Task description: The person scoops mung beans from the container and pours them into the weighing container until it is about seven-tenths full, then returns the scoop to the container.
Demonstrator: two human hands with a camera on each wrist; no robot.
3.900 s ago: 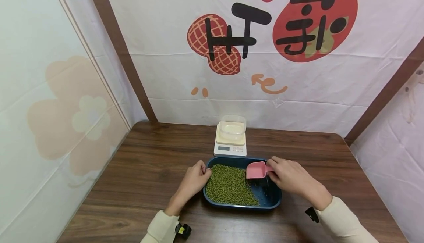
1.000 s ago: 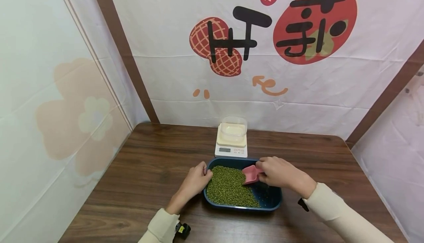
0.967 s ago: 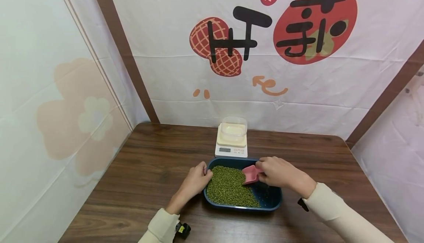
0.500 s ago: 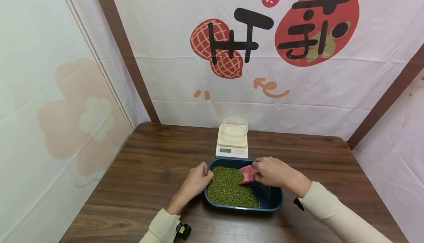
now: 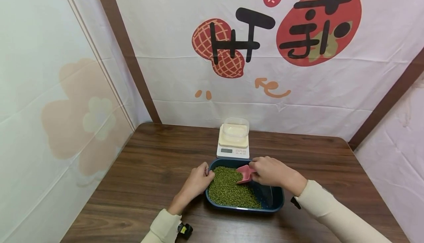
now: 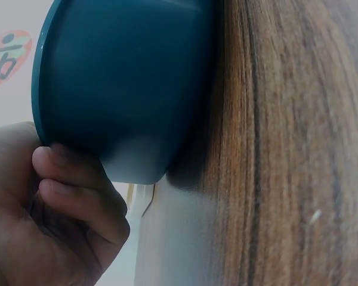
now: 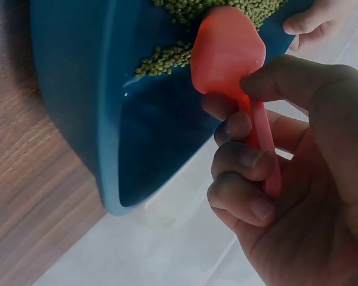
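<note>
A dark blue tub (image 5: 245, 209) stands on the table, with green mung beans (image 5: 232, 191) heaped toward its left side. My left hand (image 5: 197, 178) grips the tub's left rim; in the left wrist view its fingers (image 6: 77, 199) curl against the outer wall. Inside the tub, a pink scoop (image 5: 244, 174) has its front edge in the beans. My right hand (image 5: 273, 173) holds the scoop by its handle, and the right wrist view shows fingers wrapped round it with the thumb on top. Whether beans lie in the scoop is hard to tell.
Just behind the tub sits a white kitchen scale (image 5: 233, 151) bearing a clear plastic container (image 5: 236, 128). The brown wooden table (image 5: 165, 151) ends at a printed cloth backdrop (image 5: 179, 70). Another cloth wall rises on the left.
My right hand has moved the scoop leftward and lowered its front edge into the beans. My left hand stays on the rim. The view has shifted slightly.
</note>
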